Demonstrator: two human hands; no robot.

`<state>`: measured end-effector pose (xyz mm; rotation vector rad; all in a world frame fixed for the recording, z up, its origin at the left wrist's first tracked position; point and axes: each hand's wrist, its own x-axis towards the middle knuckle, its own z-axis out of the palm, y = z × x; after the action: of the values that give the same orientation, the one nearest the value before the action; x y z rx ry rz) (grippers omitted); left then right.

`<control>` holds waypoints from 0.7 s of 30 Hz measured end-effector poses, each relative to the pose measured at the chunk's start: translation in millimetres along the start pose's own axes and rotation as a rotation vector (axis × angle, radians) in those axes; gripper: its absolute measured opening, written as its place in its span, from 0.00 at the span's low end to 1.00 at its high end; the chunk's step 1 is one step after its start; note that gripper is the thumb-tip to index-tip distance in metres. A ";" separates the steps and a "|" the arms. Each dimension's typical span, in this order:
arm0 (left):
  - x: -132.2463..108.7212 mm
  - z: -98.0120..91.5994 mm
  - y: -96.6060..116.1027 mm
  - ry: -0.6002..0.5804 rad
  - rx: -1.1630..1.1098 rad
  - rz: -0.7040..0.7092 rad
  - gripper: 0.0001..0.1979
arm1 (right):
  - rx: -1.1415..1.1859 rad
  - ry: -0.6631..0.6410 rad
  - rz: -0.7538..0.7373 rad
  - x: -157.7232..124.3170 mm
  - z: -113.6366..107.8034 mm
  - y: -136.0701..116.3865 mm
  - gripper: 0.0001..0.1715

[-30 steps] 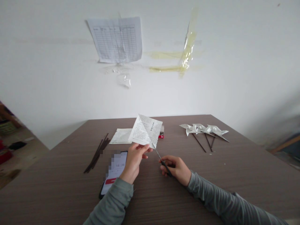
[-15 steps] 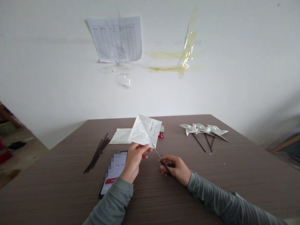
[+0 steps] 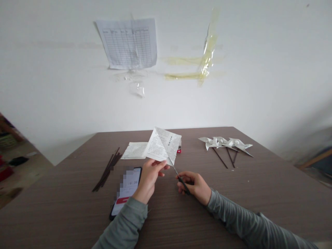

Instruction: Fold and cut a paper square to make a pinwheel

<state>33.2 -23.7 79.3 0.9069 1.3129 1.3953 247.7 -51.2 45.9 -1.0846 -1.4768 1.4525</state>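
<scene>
The left hand (image 3: 148,180) is holding a folded printed paper (image 3: 162,146), and the right hand (image 3: 194,186) is grasping small dark scissors (image 3: 183,183), their tip touching the paper's near corner.

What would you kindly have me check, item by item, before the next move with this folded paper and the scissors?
1. Left hand pinches the folded printed paper: ok.
2. Right hand holds the dark-handled scissors: ok.
3. Scissor blades reach the paper's lower corner: ok.
4. Blades open or closed: cannot tell, too small.
5. Phone clear of the left forearm: not ok, the sleeve overlaps its edge.
6. Dark sticks apart from both hands: ok.
</scene>
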 end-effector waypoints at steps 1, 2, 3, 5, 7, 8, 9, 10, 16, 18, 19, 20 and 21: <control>-0.4 0.1 0.3 -0.001 -0.001 -0.001 0.12 | -0.002 0.002 0.004 -0.1 0.2 -0.4 0.48; -0.7 0.3 0.5 0.000 -0.003 -0.002 0.11 | -0.003 0.004 0.007 -0.3 0.3 -0.5 0.48; -0.9 0.4 0.8 0.001 -0.005 -0.003 0.11 | -0.004 0.008 0.007 -0.5 0.3 -0.3 0.48; -1.1 0.6 1.3 0.002 -0.005 -0.003 0.11 | -0.007 0.010 0.002 -0.7 0.3 1.0 0.47; -0.9 0.6 1.4 0.003 -0.001 -0.002 0.12 | -0.009 0.007 -0.004 -0.6 0.0 2.5 0.46; -0.7 0.6 1.3 0.003 0.001 -0.001 0.12 | -0.009 0.003 -0.004 -0.5 -0.1 3.1 0.46; -0.5 0.5 1.1 0.003 0.003 -0.001 0.13 | -0.009 -0.003 -0.003 -0.3 -0.2 3.4 0.46; -0.4 0.4 0.9 0.003 0.004 0.000 0.13 | -0.009 -0.007 -0.001 -0.1 -0.2 3.5 0.45; -1.3 1.6 1.4 0.007 0.014 -0.008 0.13 | -0.021 -0.011 -0.004 0.0 0.5 2.4 0.44; -2.1 2.5 2.5 0.013 0.008 -0.013 0.12 | -0.024 -0.009 -0.007 0.0 0.6 3.4 0.44; -2.5 3.0 3.2 0.015 0.002 -0.015 0.12 | -0.024 -0.007 -0.008 0.1 0.5 4.1 0.44; -2.8 3.4 3.9 0.017 -0.004 -0.019 0.11 | -0.023 -0.005 -0.006 0.2 0.3 4.8 0.44; -3.1 3.7 4.6 0.019 -0.009 -0.023 0.11 | -0.021 -0.003 -0.005 0.3 0.1 5.5 0.44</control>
<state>36.7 -25.5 84.7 0.8722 1.3260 1.3939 247.8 -51.1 40.5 -1.0908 -1.4991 1.4385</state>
